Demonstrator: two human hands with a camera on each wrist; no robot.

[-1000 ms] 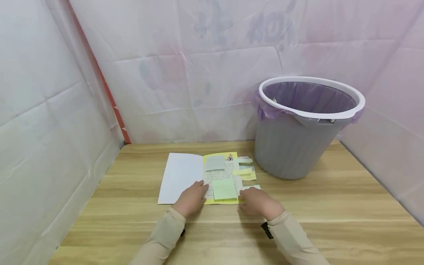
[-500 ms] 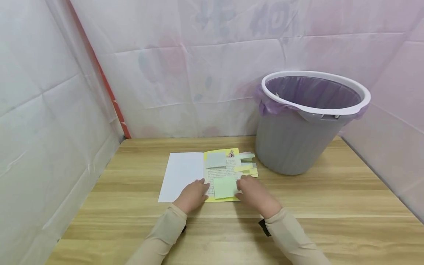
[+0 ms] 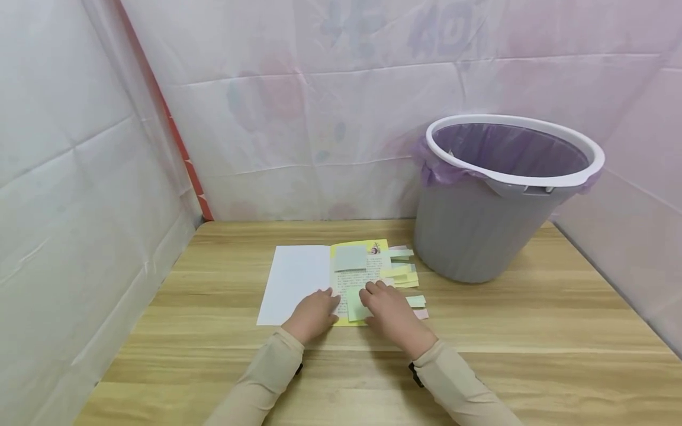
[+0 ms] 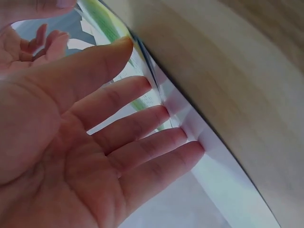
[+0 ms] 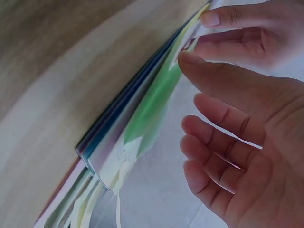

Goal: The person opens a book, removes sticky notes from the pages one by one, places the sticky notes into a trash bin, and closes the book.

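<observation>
The open paper booklet with a blank white left page (image 3: pixel 295 278) lies in front of the person, its long axis running left to right; the left hand (image 3: pixel 311 315), fingers extended, rests on it at the fold. Just right of that hand, low on the yellow-edged printed page (image 3: pixel 354 278), lies the light-green square paper note (image 3: pixel 355 306). The right hand (image 3: pixel 393 315) is nearer, over the note's right part, its thumb and loosely bent fingers apart; whether it touches the note I cannot tell.
</observation>
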